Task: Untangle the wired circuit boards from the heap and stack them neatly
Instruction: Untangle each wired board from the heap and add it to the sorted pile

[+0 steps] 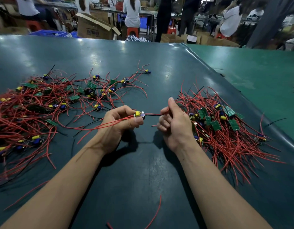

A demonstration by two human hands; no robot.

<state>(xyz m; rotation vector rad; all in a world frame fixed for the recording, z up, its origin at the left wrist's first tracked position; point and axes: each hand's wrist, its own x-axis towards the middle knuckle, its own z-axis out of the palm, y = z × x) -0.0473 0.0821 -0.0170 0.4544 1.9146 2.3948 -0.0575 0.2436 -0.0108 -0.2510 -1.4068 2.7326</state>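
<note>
My left hand [118, 124] pinches a small circuit board [139, 114] with a yellow capacitor, held just above the table's middle; its red wires trail back left over my wrist. From the board a black and a red wire [153, 114] run right into my right hand [173, 123], which grips them in a closed fist, thumb up. On the left lies a tangled heap of boards and red wires [43, 104]. Directly right of my right hand sits a second pile of boards [217, 121], their wires fanned outward.
The dark green table mat [143, 162] spreads under everything; a lighter green surface [258, 71] adjoins at the right. One loose red wire [155, 212] lies near the front edge. Beyond the far edge stand cardboard boxes [95, 28], blue crates and seated people.
</note>
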